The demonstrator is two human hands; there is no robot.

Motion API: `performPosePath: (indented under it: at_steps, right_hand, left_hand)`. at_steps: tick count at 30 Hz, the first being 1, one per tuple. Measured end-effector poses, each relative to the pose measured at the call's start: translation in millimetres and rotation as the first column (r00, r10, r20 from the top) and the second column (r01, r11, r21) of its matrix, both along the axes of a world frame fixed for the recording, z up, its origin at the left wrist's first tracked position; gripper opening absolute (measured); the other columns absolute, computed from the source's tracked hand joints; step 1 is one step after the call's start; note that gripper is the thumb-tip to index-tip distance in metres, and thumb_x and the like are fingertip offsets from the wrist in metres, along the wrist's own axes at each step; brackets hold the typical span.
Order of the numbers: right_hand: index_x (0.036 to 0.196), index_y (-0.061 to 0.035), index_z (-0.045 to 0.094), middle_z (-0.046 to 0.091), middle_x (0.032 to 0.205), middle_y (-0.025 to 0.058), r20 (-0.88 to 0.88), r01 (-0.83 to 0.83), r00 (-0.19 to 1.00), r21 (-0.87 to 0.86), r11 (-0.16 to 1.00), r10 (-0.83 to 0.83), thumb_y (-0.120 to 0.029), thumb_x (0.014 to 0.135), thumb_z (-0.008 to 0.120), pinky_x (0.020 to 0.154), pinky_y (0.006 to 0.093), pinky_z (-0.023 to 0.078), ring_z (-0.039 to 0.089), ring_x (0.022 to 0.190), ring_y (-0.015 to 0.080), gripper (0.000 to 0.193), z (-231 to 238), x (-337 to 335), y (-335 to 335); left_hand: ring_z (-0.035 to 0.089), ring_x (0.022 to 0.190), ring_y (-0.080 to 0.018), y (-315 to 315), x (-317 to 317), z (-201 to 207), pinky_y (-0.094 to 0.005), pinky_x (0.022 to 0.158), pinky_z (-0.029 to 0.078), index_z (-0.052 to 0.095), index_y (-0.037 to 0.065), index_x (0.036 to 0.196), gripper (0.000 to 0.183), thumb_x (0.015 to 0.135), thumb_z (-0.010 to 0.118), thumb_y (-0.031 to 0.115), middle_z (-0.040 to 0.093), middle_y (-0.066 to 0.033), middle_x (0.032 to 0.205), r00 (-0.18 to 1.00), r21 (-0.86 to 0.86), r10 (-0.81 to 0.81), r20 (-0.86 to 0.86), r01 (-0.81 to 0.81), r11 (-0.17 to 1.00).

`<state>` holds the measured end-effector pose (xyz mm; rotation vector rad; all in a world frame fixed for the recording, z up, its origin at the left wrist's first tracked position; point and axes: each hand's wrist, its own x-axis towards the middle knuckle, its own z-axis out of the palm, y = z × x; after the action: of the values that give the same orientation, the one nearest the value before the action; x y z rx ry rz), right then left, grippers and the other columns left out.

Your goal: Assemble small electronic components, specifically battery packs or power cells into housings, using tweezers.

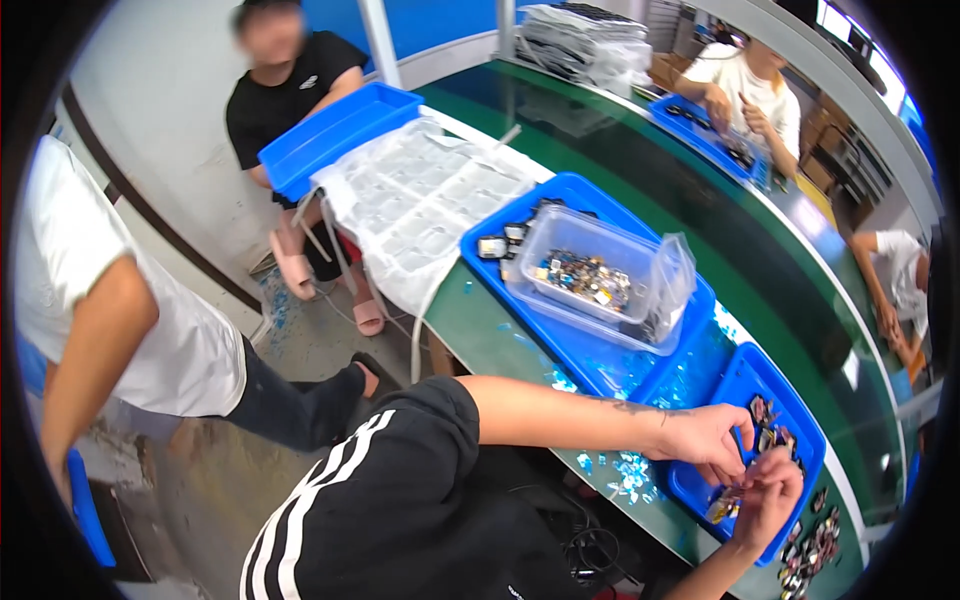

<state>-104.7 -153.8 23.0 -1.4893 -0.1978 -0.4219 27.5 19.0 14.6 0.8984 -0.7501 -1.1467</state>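
The left hand [705, 438] is curling its fingers over the blue tray [742, 385]. The right hand [768, 497] is pinching a small piece [724, 506] above it.

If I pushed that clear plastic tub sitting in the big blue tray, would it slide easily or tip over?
The clear plastic tub would probably slide rather than tip: it is low, wide and flat-bottomed. The small parts fill only its bottom, so it is likely light. Its thin walls may flex, and the blue tray rim would soon stop it.
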Motion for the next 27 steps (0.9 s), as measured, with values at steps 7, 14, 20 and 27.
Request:
performPosePath:
  at_steps: [7,14,20,27]
  right_hand:
    - [0.091,-0.0056,0.049,0.041,0.069,-0.0020,-0.037,0.379,0.926,0.060,0.924,-0.377,-0.019,0.102,0.046,0.046,0.0177,0.024,0.033,0.052,0.0028,0.018,-20,-16,-27]
    - [0.101,-0.0021,0.058,0.056,0.087,0.0017,-0.194,0.325,0.927,-0.007,0.946,-0.320,-0.008,0.093,0.060,0.059,0.0161,0.034,0.048,0.070,0.0042,0.010,-15,-29,-6]
    - [0.082,0.0034,0.063,0.063,0.085,0.0103,-0.151,0.375,0.906,-0.144,0.916,-0.395,0.004,0.079,0.062,0.069,0.0296,0.048,0.059,0.078,0.0171,0.003,2,-45,9]
    - [0.093,-0.0032,0.067,0.062,0.104,0.0102,0.099,0.103,0.993,-0.355,0.929,-0.072,-0.006,0.085,0.067,0.083,0.0341,0.050,0.061,0.095,0.0241,0.009,13,-21,47]
  left_hand:
    - [0.061,0.069,-0.0115,203,86,65,-0.0288,0.066,0.051,0.068,0.005,0.098,0.016,0.083,0.068,0.011,0.068,-0.0046,0.082,-0.090,-0.292,0.714,0.694,-0.942,0.165]
    - [0.048,0.110,-0.0310,259,150,-3,-0.0406,0.094,0.042,0.072,0.012,0.094,0.026,0.074,0.074,0.028,0.056,-0.0133,0.105,-0.018,0.027,-0.218,0.976,-0.979,0.201]
    - [0.064,0.082,-0.0214,261,173,-4,-0.0325,0.079,0.051,0.065,0.001,0.094,0.019,0.076,0.069,0.004,0.066,-0.0113,0.088,-0.067,-0.158,0.320,0.945,-0.950,0.268]
    - [0.064,0.078,-0.0117,98,20,65,-0.0230,0.065,0.051,0.062,-0.001,0.107,0.028,0.080,0.068,-0.004,0.065,-0.0083,0.085,0.387,-0.039,0.429,0.817,-0.704,0.709]
